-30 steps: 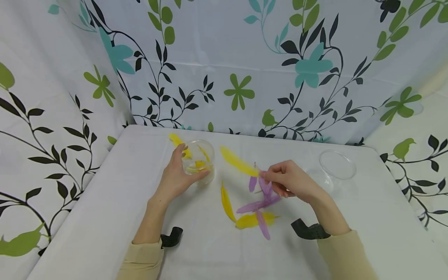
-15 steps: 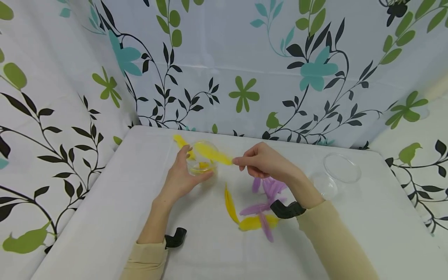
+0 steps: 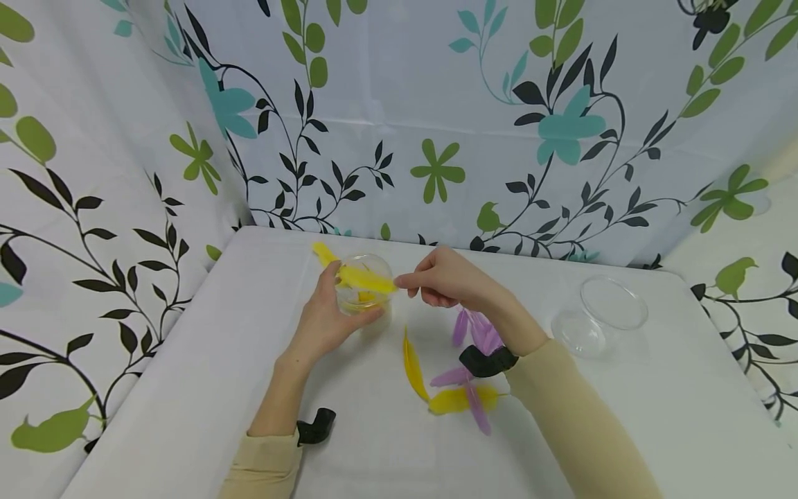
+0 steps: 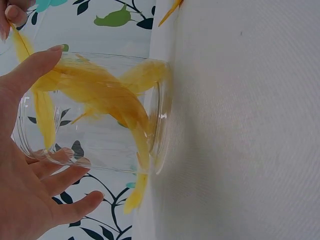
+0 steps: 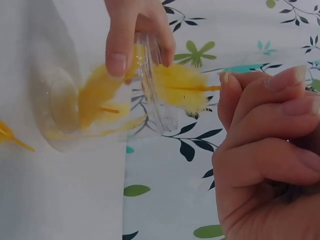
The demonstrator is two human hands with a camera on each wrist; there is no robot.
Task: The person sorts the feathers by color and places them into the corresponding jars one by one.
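A clear round jar (image 4: 107, 156) stands upright on the white table with several yellow feathers inside. My left hand (image 3: 327, 308) grips its side, thumb near the rim and fingers round the far side. Between thumb and index finger, my right hand (image 3: 447, 276) pinches the quill end of a yellow feather (image 3: 368, 279). That feather's soft end is at the jar's mouth, as the right wrist view shows. Another yellow feather (image 3: 322, 254) lies behind the jar, partly hidden by it and the left hand.
Two yellow feathers, one upright in view (image 3: 413, 367) and one crossed by purple (image 3: 445, 400), lie in front. Several purple feathers (image 3: 461, 326) lie there, partly under my right wrist. A clear dish (image 3: 580, 335) and clear ring-like lid (image 3: 614, 303) sit right. Patterned curtain (image 3: 374, 104) hangs behind.
My right hand has carried the yellow feather leftward from above the purple feathers to the jar's mouth and lowered it there. My left hand has stayed on the jar.
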